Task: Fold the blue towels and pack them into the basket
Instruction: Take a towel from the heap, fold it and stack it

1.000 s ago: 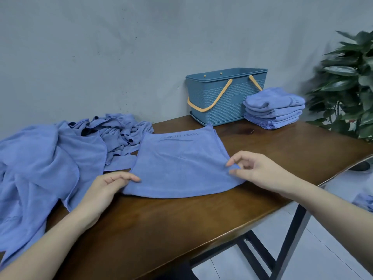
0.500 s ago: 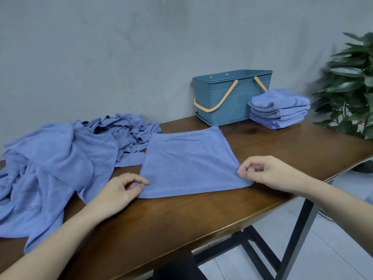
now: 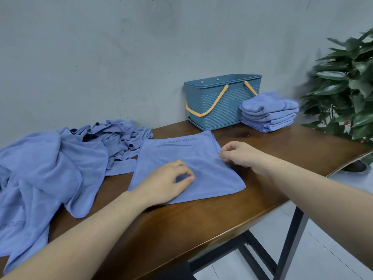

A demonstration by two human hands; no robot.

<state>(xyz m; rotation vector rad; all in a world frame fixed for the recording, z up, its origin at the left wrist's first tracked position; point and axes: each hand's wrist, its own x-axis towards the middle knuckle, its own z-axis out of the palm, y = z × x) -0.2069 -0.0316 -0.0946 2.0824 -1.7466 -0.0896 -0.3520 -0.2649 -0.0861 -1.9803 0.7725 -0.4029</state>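
Note:
A blue towel [image 3: 177, 154], folded into a flat square with printed lettering at its far edge, lies in the middle of the wooden table [image 3: 282, 150]. My left hand [image 3: 167, 182] rests on the towel's near middle, its thumb and curled fingers pinching the cloth. My right hand [image 3: 240, 156] pinches the towel's right edge about halfway along. The blue basket [image 3: 222, 110] with orange handles stands at the back against the wall; its inside is hidden from here. A stack of folded blue towels [image 3: 268, 114] sits just right of it.
A crumpled heap of unfolded blue towels [image 3: 50, 162] covers the table's left side and hangs over the front edge. A leafy plant [image 3: 347, 87] stands beyond the right end. The table's front edge runs diagonally, with black metal legs [image 3: 290, 239] below.
My left hand has moved from the towel's near left corner onto its middle. My right hand has slid from the near right corner farther up the right edge.

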